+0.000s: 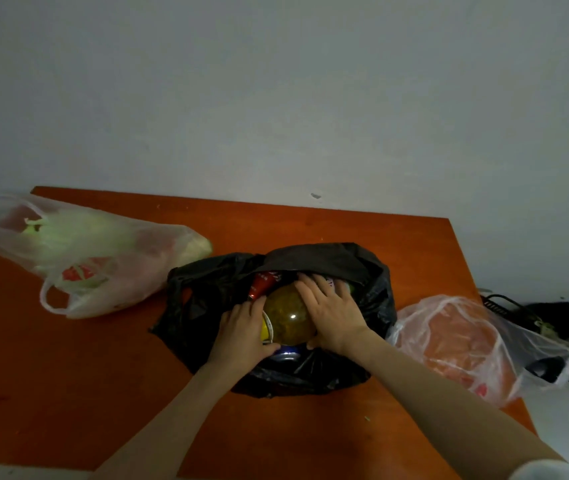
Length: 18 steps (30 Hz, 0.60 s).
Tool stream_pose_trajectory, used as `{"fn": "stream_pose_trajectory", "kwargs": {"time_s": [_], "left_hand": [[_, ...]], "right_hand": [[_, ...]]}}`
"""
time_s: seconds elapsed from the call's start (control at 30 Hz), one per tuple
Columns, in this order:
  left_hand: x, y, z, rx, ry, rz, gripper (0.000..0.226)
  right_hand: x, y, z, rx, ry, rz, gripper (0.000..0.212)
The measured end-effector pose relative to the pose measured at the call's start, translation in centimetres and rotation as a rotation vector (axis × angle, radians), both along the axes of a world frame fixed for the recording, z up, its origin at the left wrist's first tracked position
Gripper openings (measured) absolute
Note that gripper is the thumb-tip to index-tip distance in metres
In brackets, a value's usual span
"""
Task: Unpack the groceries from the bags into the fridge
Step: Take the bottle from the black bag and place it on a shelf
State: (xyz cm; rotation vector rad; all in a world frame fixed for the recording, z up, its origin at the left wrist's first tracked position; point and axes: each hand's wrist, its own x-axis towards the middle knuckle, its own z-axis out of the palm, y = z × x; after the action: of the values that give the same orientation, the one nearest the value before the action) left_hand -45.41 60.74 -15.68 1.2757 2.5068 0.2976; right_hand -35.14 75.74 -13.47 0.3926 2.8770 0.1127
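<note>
A black plastic bag (207,299) lies open in the middle of the orange table (68,375). Inside it lies a glass jar (288,315) of yellow-green contents. My left hand (241,332) grips the jar's left side near its lid. My right hand (331,313) lies over its right side, fingers spread. A red packet (262,283) and a blue can (286,355) show in the bag beside the jar. The fridge is out of sight.
A clear bag of green vegetables (79,251) lies at the table's back left. A clear bag with something orange-red (459,341) sits at the right edge. Dark objects and a cable (546,323) lie beyond it. A grey wall (276,98) stands behind the table.
</note>
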Motion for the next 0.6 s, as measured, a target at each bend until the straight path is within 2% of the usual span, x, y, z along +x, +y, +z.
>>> {"fn": "stream_pose_trajectory", "kwargs": {"time_s": [0.1,0.23,0.33,0.43,0.53,0.6], "left_hand": [[-0.3,0.2,0.4,-0.013,-0.033,-0.003,0.088],[0.1,0.3,2.0,0.009,-0.066,-0.062,0.083],[-0.2,1.0,4.6,0.084,-0.071,-0.145,0.081],[-0.6,2.8,8.0,0.241,-0.023,-0.272,0.088],[-0.2,4.4,10.1,0.457,-0.182,-0.221,0.11],[0.4,4.7,9.5,0.549,-0.384,-0.044,0.108]], "right_hand": [[0.5,0.7,-0.4,-0.032,0.111,0.076,0.107],[1.8,0.7,-1.2,-0.085,0.249,0.062,0.105],[2.6,1.4,-0.5,-0.126,0.37,0.03,0.101],[3.7,2.1,0.7,-0.288,0.519,-0.116,0.102],[4.5,2.0,1.5,-0.519,0.648,-0.333,0.108],[5.0,2.1,1.2,-0.61,0.72,-0.437,0.11]]}}
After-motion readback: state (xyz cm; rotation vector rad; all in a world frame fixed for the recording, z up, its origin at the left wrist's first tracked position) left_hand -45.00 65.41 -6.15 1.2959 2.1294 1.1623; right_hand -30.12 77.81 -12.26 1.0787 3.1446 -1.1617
